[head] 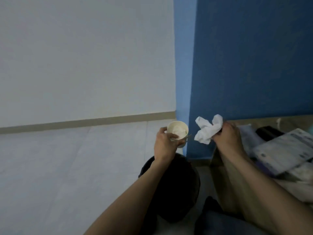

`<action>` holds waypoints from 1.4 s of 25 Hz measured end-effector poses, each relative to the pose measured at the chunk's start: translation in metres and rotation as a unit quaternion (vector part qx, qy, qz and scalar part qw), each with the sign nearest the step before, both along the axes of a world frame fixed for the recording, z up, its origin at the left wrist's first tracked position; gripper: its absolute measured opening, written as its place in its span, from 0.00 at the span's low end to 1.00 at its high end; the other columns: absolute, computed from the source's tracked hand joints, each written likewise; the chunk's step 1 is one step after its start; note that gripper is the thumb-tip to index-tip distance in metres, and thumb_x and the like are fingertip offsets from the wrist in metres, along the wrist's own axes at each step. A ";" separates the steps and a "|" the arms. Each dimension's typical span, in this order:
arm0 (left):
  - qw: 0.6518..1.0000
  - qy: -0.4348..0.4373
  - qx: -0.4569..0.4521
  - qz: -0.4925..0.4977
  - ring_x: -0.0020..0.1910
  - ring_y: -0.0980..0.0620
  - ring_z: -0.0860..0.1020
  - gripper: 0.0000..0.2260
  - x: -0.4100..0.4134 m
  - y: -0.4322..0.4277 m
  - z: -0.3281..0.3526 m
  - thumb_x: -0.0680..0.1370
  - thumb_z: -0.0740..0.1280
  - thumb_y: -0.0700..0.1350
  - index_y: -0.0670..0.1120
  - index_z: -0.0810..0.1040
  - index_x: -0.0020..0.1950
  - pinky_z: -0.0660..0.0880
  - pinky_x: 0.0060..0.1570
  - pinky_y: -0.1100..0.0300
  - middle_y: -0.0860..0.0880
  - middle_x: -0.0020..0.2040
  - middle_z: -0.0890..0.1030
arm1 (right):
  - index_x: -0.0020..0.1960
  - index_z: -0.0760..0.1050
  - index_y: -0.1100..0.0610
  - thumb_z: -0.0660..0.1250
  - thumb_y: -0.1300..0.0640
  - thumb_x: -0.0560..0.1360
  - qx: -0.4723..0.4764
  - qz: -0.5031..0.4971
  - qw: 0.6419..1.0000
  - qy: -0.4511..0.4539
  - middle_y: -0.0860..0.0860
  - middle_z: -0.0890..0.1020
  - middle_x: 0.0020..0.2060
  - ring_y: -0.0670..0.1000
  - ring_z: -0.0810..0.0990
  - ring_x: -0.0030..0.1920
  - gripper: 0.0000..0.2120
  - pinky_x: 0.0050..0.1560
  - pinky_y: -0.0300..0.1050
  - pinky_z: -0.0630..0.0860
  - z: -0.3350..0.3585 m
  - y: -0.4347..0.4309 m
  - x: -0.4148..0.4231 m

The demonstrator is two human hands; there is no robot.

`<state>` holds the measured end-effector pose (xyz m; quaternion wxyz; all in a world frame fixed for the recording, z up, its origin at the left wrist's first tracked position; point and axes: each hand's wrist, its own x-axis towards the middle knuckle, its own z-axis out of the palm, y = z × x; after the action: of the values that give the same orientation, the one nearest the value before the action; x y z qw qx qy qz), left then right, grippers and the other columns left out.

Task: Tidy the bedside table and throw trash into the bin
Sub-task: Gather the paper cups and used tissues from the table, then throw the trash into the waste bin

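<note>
My left hand [165, 143] grips a cream paper cup [177, 131] with a wad of white paper inside it, held above the black bin [179, 189] on the floor. To its right, my right hand [226, 137] holds a crumpled white tissue [208, 128] beside the blue wall, just left of the bedside table [220, 180]. My left forearm covers part of the bin's opening.
On the table at the right lie stacked papers or booklets [286, 150] and a dark flat object [269, 132]. A blue wall panel [254, 56] stands behind the table, and a pale wall [84, 56] with a beige skirting strip [84, 122] runs along the left.
</note>
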<state>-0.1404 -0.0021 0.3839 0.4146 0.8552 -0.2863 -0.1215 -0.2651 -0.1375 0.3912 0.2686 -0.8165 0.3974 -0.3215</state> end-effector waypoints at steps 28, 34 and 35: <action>0.888 0.442 -0.014 -0.131 0.68 0.45 0.70 0.23 -0.091 -0.120 -0.075 0.80 0.61 0.44 0.43 0.60 0.74 0.67 0.65 0.57 0.44 0.71 0.68 | 0.68 0.63 0.58 0.66 0.65 0.69 -0.013 -0.265 0.964 -0.030 0.63 0.70 0.63 0.62 0.71 0.61 0.29 0.59 0.53 0.68 -0.018 -0.055 -0.092; 0.835 0.534 -0.020 -0.129 0.56 0.49 0.74 0.20 -0.140 -0.150 -0.066 0.81 0.58 0.50 0.43 0.67 0.70 0.71 0.58 0.55 0.46 0.63 0.75 | 0.69 0.59 0.64 0.72 0.61 0.69 0.179 -0.307 0.934 0.021 0.67 0.71 0.64 0.65 0.73 0.61 0.34 0.55 0.51 0.70 -0.023 -0.080 -0.154; 0.836 0.536 -0.022 -0.116 0.55 0.48 0.74 0.20 -0.140 -0.152 -0.065 0.81 0.57 0.51 0.43 0.67 0.70 0.72 0.57 0.54 0.45 0.60 0.76 | 0.69 0.59 0.64 0.72 0.63 0.68 0.197 -0.301 0.933 -0.011 0.66 0.71 0.64 0.65 0.73 0.61 0.35 0.53 0.49 0.71 -0.026 -0.085 -0.157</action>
<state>-0.2809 -0.1537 0.3184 0.5045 0.6075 -0.1188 -0.6018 -0.4218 -0.2230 0.3650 0.3184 -0.5856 0.6772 -0.3116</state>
